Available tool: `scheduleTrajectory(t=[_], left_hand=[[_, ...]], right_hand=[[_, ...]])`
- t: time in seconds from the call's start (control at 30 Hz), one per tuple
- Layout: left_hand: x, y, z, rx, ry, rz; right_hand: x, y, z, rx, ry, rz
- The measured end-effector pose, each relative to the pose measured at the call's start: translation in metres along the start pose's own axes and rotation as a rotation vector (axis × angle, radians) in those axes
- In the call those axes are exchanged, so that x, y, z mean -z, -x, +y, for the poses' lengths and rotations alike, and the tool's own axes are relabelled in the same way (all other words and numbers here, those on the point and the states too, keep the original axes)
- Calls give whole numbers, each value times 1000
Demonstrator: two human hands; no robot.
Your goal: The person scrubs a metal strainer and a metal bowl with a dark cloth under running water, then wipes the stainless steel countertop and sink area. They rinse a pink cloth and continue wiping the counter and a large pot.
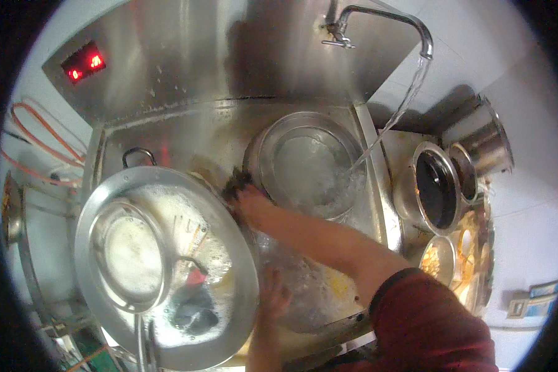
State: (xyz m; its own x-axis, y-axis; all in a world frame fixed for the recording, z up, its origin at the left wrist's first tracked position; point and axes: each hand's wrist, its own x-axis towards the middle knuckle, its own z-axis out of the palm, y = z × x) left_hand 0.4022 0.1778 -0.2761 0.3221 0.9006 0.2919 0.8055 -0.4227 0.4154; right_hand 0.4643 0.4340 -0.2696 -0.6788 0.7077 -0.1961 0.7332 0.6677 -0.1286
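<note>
My right hand (252, 203) reaches across the wet steel worktop and grips a dark scrubber (237, 183), blurred, between two metal vessels. Beside it sits a round metal basin (265, 162) full of water. My left hand (275, 293) is low in the middle, next to the rim of a large metal wok (242, 260); blur hides its fingers' grip. Soapy water fills the wok. In it lie a smaller metal pan (135, 255) with suds and a long handle, a dark submerged item (193, 311) and a red piece (196, 276).
A wall faucet (381, 14) pours water into the basin's right side. Pots with dark liquid (437, 186) and a bowl of pale pieces (431, 260) stand at the right, before a tall steel pot (481, 135). A red-lit display (84, 63) and orange hose (42, 121) are left.
</note>
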Motion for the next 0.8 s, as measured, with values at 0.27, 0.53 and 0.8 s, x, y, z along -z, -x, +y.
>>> scheduleTrajectory(t=[0.27,0.53,0.8], left_hand=[[-4,-4,1,185,90,-296],[-58,33,-19,314,442,1],[-21,14,1,87,-45,-118]], right_hand=[[29,6,1,86,183,-101],[59,-148,10,-159,-524,58],[17,31,-48,-286,-925,519]])
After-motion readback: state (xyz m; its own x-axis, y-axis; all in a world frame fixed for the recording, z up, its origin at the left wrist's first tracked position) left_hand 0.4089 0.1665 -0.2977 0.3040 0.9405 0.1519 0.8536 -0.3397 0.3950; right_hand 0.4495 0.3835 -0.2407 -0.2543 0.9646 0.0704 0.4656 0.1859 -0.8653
